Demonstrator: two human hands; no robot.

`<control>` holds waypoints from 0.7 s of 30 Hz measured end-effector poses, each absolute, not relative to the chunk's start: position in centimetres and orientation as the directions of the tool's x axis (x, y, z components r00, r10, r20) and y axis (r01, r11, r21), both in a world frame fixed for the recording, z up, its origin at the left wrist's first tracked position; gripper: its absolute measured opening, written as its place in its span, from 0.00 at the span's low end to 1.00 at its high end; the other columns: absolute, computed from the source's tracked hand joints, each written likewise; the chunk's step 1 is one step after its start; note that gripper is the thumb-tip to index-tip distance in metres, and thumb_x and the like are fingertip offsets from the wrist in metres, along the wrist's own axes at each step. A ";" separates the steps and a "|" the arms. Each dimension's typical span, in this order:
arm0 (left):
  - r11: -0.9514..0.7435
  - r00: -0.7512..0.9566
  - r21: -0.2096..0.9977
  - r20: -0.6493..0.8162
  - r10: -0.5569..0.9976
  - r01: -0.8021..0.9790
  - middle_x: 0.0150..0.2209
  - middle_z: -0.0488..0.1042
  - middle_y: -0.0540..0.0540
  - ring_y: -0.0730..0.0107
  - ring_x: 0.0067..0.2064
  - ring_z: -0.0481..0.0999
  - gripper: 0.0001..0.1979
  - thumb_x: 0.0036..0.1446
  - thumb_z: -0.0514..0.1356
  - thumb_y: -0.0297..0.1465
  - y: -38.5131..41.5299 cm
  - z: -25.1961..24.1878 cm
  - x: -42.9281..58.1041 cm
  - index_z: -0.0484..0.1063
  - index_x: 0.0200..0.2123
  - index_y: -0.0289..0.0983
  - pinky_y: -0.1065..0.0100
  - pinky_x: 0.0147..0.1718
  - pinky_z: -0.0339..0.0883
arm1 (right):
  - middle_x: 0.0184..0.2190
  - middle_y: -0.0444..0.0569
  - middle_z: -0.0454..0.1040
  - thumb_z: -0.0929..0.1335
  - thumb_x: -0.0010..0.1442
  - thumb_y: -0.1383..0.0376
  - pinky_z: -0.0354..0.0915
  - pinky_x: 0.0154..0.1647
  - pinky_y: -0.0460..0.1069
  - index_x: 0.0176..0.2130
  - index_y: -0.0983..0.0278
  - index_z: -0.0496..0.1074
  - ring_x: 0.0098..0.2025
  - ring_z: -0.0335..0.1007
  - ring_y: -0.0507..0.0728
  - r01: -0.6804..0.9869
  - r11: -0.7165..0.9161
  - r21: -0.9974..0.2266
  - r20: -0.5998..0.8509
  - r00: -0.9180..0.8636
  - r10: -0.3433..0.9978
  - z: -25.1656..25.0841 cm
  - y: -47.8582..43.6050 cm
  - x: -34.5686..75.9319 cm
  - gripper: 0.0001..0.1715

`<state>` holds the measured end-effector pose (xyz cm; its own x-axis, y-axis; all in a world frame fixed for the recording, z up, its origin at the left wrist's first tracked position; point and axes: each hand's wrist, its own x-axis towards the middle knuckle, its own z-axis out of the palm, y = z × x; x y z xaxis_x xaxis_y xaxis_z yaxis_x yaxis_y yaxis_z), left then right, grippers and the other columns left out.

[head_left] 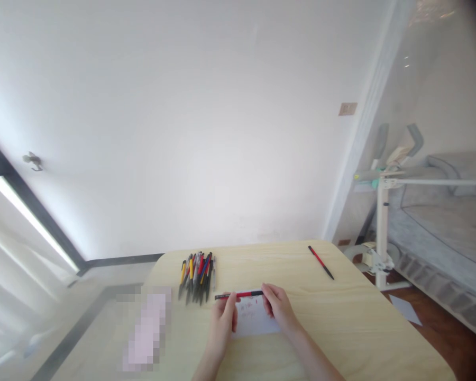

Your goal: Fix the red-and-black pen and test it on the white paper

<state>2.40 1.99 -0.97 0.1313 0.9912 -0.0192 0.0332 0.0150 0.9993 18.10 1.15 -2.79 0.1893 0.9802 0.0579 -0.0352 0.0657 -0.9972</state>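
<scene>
Between my two hands a red and black pen [248, 294] lies crosswise, level above a sheet of white paper [257, 321]. My left hand [223, 316] is closed around its left part, thumb on top. The fingers of my right hand [276, 304] pinch the black right end. Faint reddish marks show on the paper, which rests on the table under both hands. Left of my left hand lies a pile of pens [197, 276] in yellow, red, blue, black and clear. Another red and black pen [321, 262] lies alone at the right, beyond my right hand.
The pale wooden table [353, 323] has rounded corners and stands by a white wall [206, 132]. A blurred-out pinkish patch [147, 330] covers its left side. At the right are a white metal frame [382, 227], a grey sofa [452, 217] and a paper on the floor [405, 309].
</scene>
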 end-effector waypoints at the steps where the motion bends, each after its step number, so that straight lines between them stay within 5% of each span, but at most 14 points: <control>1: 0.020 0.133 0.999 -0.023 0.991 0.027 0.09 0.55 0.58 0.78 0.12 0.54 0.21 0.51 0.51 0.48 2.0 -1.0 2.3 0.67 0.23 0.35 0.74 0.13 0.48 | 0.08 0.37 0.55 0.61 0.54 0.47 0.45 0.12 0.43 0.16 0.63 0.58 0.10 0.48 0.46 -0.027 0.063 -0.998 0.057 0.193 0.980 -2.9 1.2 18.1 0.27; 10: 0.016 0.280 0.970 -0.085 0.956 0.242 0.13 0.62 0.54 0.77 0.13 0.58 0.20 0.51 0.52 0.46 0.9 0.3 -1.6 0.70 0.27 0.34 0.74 0.13 0.49 | 0.08 0.37 0.56 0.60 0.55 0.47 0.46 0.13 0.43 0.16 0.63 0.58 0.11 0.49 0.47 0.002 0.058 -0.998 0.058 0.166 0.984 -3.3 1.2 18.1 0.27; 14: -0.037 0.119 0.911 -0.014 0.993 0.412 0.15 0.63 0.53 0.73 0.16 0.63 0.19 0.54 0.48 0.43 1.4 1.9 -6.7 0.69 0.28 0.36 0.73 0.16 0.55 | 0.08 0.38 0.56 0.60 0.55 0.47 0.46 0.13 0.43 0.16 0.63 0.58 0.11 0.49 0.47 0.000 0.062 -0.998 0.061 0.152 0.986 -3.2 1.2 18.0 0.27; 18: 0.073 -0.223 0.620 0.168 0.960 0.782 0.30 0.74 0.46 0.63 0.33 0.73 0.15 0.54 0.48 0.35 2.6 3.0 -13.8 0.71 0.38 0.39 0.69 0.28 0.64 | 0.09 0.38 0.56 0.60 0.55 0.47 0.47 0.14 0.44 0.15 0.62 0.57 0.12 0.50 0.47 0.012 0.062 -0.998 0.064 0.142 0.988 -2.9 1.0 18.0 0.28; 21: 0.157 -0.233 0.323 0.212 0.949 0.933 0.40 0.74 0.43 0.61 0.36 0.74 0.17 0.52 0.48 0.31 2.9 2.4 -18.3 0.71 0.42 0.38 0.67 0.30 0.65 | 0.09 0.39 0.56 0.59 0.56 0.48 0.48 0.14 0.44 0.15 0.62 0.57 0.12 0.51 0.47 0.021 0.072 -0.997 0.074 0.136 0.988 -2.6 0.8 18.0 0.28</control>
<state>-18.28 2.88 2.45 -0.2326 0.9493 0.2115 0.9334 0.1569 0.3227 17.98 0.81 -2.58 0.1357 0.9880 0.0739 0.0206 0.0717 -0.9972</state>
